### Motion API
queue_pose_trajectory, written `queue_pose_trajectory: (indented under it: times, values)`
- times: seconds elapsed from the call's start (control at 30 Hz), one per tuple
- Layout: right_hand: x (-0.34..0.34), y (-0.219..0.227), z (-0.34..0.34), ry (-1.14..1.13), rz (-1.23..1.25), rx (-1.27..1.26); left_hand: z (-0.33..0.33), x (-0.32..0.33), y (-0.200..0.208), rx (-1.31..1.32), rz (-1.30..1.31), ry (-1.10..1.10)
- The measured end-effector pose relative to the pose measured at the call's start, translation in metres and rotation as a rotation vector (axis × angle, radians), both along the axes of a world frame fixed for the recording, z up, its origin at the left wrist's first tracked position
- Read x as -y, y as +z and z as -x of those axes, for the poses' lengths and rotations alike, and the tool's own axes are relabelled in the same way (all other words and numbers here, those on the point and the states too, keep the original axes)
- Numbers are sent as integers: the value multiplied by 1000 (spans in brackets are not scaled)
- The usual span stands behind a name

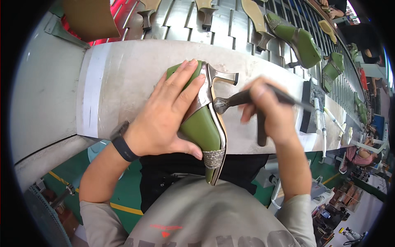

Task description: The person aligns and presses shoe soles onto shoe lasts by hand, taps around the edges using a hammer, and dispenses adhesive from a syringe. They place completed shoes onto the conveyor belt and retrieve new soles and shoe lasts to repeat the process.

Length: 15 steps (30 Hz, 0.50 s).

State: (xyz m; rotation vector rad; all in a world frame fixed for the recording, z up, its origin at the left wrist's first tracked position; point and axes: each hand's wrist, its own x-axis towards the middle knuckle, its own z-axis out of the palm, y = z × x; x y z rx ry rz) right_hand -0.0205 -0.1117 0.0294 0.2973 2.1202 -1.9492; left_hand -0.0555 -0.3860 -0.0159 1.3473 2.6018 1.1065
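A high-heeled shoe [204, 98] with metallic straps and a glittery toe band lies on its side at the table's near edge, heel to the far right and toe towards me. A green shoe last [202, 129] fills it. My left hand [158, 115] is spread over the last and upper, thumb near the toe band, and holds the shoe down. In my right hand [269, 107], fingers wrapped round it, is a dark hammer [236, 99]. Its rounded face is at the edge of the sole, behind the toe; whether it touches is unclear. The right hand is slightly blurred.
Beyond the pale worktable [123, 78] runs a slatted metal conveyor [177, 24] carrying heeled soles [206, 12] and green lasted shoes [298, 41]. Syringes [319, 115] lie by a dark block [306, 107] on the right. Other people [358, 158] sit farther right.
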Motion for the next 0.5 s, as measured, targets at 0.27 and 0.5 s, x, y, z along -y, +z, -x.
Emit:
queue_pose_trajectory:
  times: [0.27, 0.5]
  values:
    - [8, 13, -76, -189, -548, -538, 50, -42, 6, 416, -324, 229]
    - [11, 14, -35, 101, -554, -558, 58, -42, -11, 269, -253, 213]
